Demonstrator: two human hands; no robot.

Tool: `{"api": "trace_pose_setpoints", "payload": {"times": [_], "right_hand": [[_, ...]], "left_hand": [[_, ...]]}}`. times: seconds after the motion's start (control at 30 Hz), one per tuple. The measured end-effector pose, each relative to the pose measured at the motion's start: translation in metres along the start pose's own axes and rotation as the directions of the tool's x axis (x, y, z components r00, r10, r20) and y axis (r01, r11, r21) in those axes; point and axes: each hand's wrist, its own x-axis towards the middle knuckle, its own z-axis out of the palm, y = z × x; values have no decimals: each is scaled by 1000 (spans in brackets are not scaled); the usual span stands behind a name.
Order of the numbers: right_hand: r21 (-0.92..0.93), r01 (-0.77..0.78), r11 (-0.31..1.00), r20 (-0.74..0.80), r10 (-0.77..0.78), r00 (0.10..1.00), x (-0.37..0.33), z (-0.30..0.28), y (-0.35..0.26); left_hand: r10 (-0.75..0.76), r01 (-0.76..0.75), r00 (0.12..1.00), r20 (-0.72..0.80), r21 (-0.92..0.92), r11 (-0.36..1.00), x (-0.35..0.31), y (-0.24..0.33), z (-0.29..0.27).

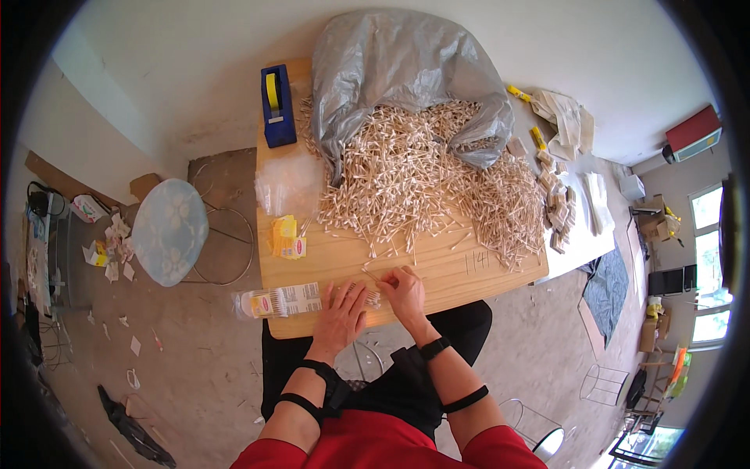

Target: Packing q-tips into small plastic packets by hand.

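My left hand (341, 316) lies palm down near the table's front edge, fingers stretched out. Beneath and beside its fingertips is a small row of cotton swabs (374, 299). Just left of it lies a clear packet of cotton swabs (266, 304) with a printed label. My right hand (404, 295) is closed in a pinch close by, and a cotton swab (370, 273) sticks out from its fingers toward the left. Beyond both hands, a large heap of loose cotton swabs (391, 172) spills out of a grey plastic bag (406, 51).
A blue tape dispenser (278, 117) stands at the table's far left. Clear plastic bags (287, 184) and yellow labels (289, 238) lie below it. Right of the heap are bundled swabs (558, 199) on a white surface. A round stool (170, 232) stands left of the table.
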Motion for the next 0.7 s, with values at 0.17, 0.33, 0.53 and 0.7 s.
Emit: {"api": "trace_pose_setpoints", "payload": {"times": [0.17, 0.33, 0.53, 0.7], "right_hand": [[-16, 39, 999, 14, -39, 999, -5, 3, 1], [14, 142, 990, -97, -140, 985, 20, -6, -6], [-226, 328, 917, 48, -326, 944, 42, -2, -5], [-131, 321, 938, 84, -312, 946, 10, 1, -11]], "left_hand": [[14, -15, 1000, 18, 23, 1000, 0, 2, -1], [32, -32, 999, 38, -6, 999, 0, 1, -3], [24, -24, 1000, 7, -17, 1000, 0, -1, 1], [35, -35, 999, 4, 22, 999, -2, 0, 2]]}}
